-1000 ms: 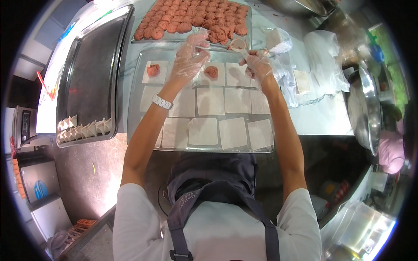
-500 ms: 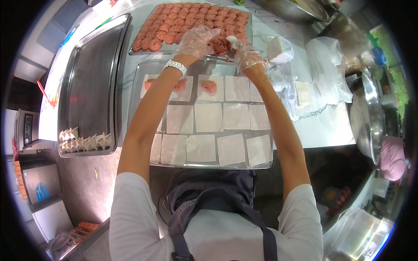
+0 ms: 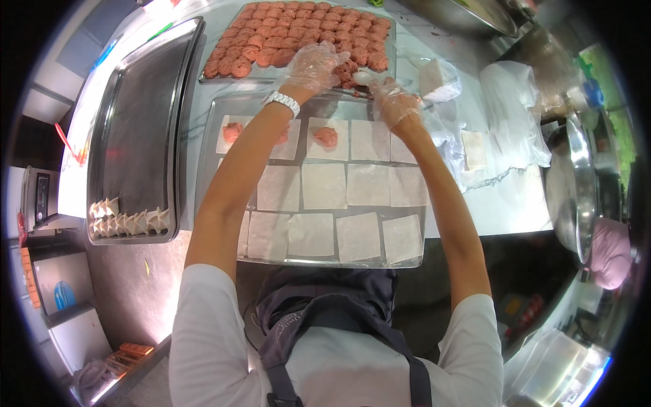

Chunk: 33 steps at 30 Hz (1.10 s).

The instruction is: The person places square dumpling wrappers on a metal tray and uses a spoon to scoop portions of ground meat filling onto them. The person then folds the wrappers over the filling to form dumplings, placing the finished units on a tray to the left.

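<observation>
My left hand (image 3: 314, 66), in a clear plastic glove, bends over the near edge of a tray (image 3: 395, 51) of raw minced meat portions (image 3: 298, 26). Its fingers are curled; what they hold, if anything, is hidden. Darker loose minced meat (image 3: 346, 73) shows beside its fingertips. A white spoon (image 3: 364, 78) is gripped in my gloved right hand (image 3: 397, 103), its bowl close to that meat. Below my hands lies a tray (image 3: 325, 264) with rows of square dough wrappers (image 3: 324, 186). Small meat balls (image 3: 326, 137) sit on a few wrappers in the far row.
At the left, a dark tray (image 3: 139, 115) holds folded dumplings (image 3: 135, 222) at its near end. Right of my hand are a plastic-wrapped white stack (image 3: 439, 80), a single wrapper (image 3: 474, 149) and a plastic bag (image 3: 512, 112). Metal bowls (image 3: 573, 183) stand at the right edge.
My right hand has moved slightly right and down with the spoon. My left hand has shifted a little to the right, uncovering more of the leftmost meat ball.
</observation>
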Motion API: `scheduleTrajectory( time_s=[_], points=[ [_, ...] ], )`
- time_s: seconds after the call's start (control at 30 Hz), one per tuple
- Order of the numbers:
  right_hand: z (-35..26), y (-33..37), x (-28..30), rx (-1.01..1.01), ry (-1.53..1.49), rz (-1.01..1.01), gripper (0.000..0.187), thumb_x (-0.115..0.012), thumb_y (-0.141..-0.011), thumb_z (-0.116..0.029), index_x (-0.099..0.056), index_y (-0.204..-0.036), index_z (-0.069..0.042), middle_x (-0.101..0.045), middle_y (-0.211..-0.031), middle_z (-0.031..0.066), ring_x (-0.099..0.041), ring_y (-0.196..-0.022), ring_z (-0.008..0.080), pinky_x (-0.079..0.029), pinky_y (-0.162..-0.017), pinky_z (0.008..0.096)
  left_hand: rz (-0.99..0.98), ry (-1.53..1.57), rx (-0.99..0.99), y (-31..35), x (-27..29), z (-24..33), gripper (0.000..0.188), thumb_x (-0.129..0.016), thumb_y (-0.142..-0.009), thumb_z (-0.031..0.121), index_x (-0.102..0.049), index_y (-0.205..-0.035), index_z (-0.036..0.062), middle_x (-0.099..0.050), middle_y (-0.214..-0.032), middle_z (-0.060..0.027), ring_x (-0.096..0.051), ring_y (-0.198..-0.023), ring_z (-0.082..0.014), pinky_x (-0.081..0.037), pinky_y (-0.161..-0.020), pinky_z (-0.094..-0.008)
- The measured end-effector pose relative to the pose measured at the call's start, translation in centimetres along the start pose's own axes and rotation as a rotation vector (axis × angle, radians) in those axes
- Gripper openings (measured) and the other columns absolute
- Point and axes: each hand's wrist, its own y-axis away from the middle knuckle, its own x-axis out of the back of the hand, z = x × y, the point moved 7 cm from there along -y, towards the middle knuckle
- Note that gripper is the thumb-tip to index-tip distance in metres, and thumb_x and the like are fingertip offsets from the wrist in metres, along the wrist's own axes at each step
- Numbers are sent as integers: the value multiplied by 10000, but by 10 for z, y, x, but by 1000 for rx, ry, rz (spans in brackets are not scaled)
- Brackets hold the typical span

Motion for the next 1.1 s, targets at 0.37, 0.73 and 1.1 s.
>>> scheduleTrajectory(
  time_s=[0.37, 0.73, 1.1],
  points=[
    [26, -16, 2, -153, -190, 71, 221, -476, -859, -138, -531, -1057, -58, -641, -866, 170, -638, -834, 330, -507, -677, 435, 80, 8, -73, -5, 15, 10, 749, -787, -638, 291, -465, -1308, 200, -443, -1279, -104, -459, -1167, -305, -371, -993, -412],
    [-10, -9, 3, -29, -325, 188, 253, -471, -851, -164, -563, -1066, -68, -628, -882, 195, -625, -869, 342, -489, -718, 447, 151, -87, -134, -12, 1, 5, 759, -749, -677, 327, -413, -1341, 181, -426, -1309, -103, -467, -1160, -315, -379, -982, -424],
    [24, 3, -45, -553, -1797, -229, 182, -475, -908, -201, -578, -983, -72, -522, -686, -5, -385, -505, 60, -303, -429, 212, 135, -69, -148, -30, 18, 20, 660, -724, -706, 362, -485, -1291, 171, -454, -1306, -91, -469, -1176, -278, -377, -990, -397]
  ],
)
